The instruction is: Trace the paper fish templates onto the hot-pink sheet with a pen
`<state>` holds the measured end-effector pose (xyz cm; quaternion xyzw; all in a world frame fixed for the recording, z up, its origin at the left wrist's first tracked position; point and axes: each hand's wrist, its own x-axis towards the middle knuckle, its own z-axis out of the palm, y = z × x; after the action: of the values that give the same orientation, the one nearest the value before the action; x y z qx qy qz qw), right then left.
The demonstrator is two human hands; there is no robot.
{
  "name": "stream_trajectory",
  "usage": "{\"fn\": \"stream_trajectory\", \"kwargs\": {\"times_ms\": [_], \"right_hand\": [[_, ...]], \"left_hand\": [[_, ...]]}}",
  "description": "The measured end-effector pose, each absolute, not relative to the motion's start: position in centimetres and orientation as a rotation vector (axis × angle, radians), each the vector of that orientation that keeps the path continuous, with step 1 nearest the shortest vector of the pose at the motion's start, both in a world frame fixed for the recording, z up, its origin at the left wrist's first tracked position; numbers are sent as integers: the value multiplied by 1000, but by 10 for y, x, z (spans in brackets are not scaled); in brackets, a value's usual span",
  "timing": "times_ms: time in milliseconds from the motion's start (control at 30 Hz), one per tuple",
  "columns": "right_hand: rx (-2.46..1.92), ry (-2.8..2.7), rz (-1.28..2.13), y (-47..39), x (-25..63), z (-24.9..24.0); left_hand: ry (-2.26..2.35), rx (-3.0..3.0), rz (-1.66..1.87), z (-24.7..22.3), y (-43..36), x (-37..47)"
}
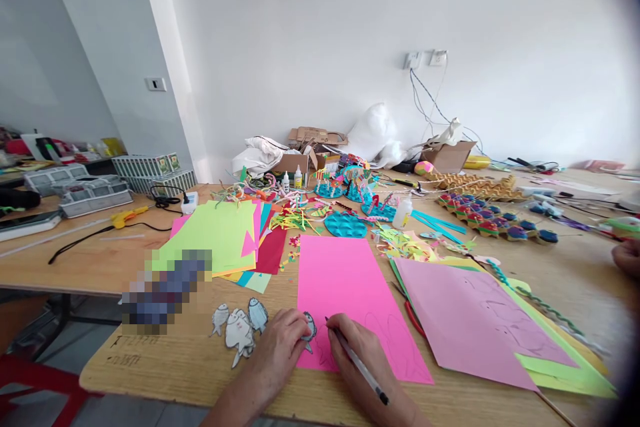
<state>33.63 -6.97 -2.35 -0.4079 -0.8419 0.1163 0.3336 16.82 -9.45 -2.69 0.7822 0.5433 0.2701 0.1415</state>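
Observation:
A bright pink sheet of paper lies in front of me, with fish outlines drawn on its lower part. My left hand is closed, its fingertips pinching a small fish cutout against the sheet's left edge. In my right hand is a pen, its tip at the paper just right of the cutout. Several more paper fish rest on the wood left of my left hand. Red-handled scissors lie right of the pink sheet, partly covered by a purple sheet.
Stacked coloured paper lies to the left, near a yellow glue gun. Paper scraps, a glue bottle and blue craft pieces spread behind the pink sheet. Painted egg trays stand right. Another person's hand shows at the right edge.

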Motion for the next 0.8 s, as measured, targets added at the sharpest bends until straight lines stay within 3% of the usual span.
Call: {"fn": "stream_trajectory", "kwargs": {"times_ms": [800], "right_hand": [[-1056,-2151,261,-68,336,-24]], "left_hand": [[1583,2257,747,-26,-95,169]]}}
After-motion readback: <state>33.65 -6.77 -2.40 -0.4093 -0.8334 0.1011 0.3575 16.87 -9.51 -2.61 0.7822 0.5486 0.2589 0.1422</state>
